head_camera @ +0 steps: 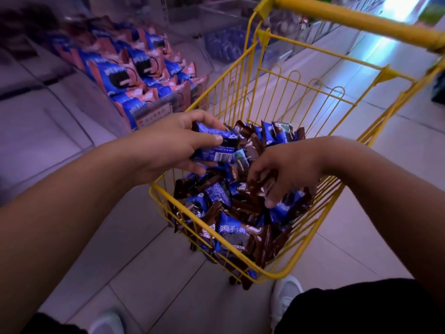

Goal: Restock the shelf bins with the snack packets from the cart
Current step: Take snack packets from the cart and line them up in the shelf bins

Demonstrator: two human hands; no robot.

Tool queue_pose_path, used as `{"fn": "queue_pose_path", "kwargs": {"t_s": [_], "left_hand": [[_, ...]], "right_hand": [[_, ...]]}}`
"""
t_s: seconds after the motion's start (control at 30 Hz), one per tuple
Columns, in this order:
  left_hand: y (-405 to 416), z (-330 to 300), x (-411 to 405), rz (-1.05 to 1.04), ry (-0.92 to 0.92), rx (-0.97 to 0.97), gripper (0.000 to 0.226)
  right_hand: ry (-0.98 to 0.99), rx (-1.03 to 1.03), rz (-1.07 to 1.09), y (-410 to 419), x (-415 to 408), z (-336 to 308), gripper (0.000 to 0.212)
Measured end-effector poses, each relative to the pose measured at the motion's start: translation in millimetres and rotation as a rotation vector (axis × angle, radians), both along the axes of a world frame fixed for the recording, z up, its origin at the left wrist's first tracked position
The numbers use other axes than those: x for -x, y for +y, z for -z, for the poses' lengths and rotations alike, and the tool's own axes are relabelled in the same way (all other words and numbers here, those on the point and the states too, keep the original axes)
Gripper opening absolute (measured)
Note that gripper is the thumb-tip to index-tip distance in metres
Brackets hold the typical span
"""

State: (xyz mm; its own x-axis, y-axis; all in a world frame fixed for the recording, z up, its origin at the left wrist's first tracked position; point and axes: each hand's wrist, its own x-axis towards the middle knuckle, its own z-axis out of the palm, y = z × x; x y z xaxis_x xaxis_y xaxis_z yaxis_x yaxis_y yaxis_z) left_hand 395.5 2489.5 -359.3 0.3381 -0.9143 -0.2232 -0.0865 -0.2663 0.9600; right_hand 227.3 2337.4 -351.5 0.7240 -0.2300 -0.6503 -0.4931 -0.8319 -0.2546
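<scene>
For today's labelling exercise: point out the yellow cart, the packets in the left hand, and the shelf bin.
yellow cart (346, 19): head view, on its handle bar.
packets (216, 147): head view, on the blue wrapper held by the left hand.
shelf bin (154, 112): head view, on its clear front wall.

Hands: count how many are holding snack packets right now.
2. The left hand grips a stack of blue packets above the yellow cart; the right hand reaches into the cart's pile, fingers curled on a brown packet, partly hidden.
</scene>
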Motion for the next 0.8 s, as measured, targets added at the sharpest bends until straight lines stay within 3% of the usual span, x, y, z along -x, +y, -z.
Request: {"fn": "queue_pose_path", "kwargs": {"t_s": [0.13,0.27,0.43,0.53,0.6,0.67,0.73,0.8], "left_hand": [[2.1,0.2,1.5,0.013,0.038,0.035,0.003],[2.6,5.0,5.1,-0.012,-0.028,0.033,0.019],[9.9,4.7,0.5,0.007,-0.127,-0.031,0.042],[9.4,2.4,1.1,-0.037,-0.100,-0.057,0.040],[7.7,0.7,2.0,-0.090,-0.065,-0.045,0.031],[6.3,-1.5,1.4,-0.122,-0.003,-0.020,0.021],[5.6,-3.8,1.2,-0.135,0.090,0.011,0.022],[6.6,-5.5,2.6,-0.135,0.214,0.033,0.025]], "right_hand": [[-0.138,-0.010,0.105,-7.2,2.9,-9.2,0.029],[-0.174,0.072,0.096,3.2,-9.0,1.6,0.036],[-0.251,0.149,0.062,-0.1,-13.0,-2.8,0.014],[-0.371,0.121,0.117,-19.0,4.2,-23.6,0.010],[-0.474,0.023,0.197,-34.4,23.3,-35.8,0.010],[-0.575,-0.199,0.319,-43.9,42.6,-43.5,0.020],[-0.648,-0.473,0.458,-46.7,52.2,-43.0,0.029],[-0.725,-0.642,0.530,-39.9,47.9,-37.6,0.022]]}}
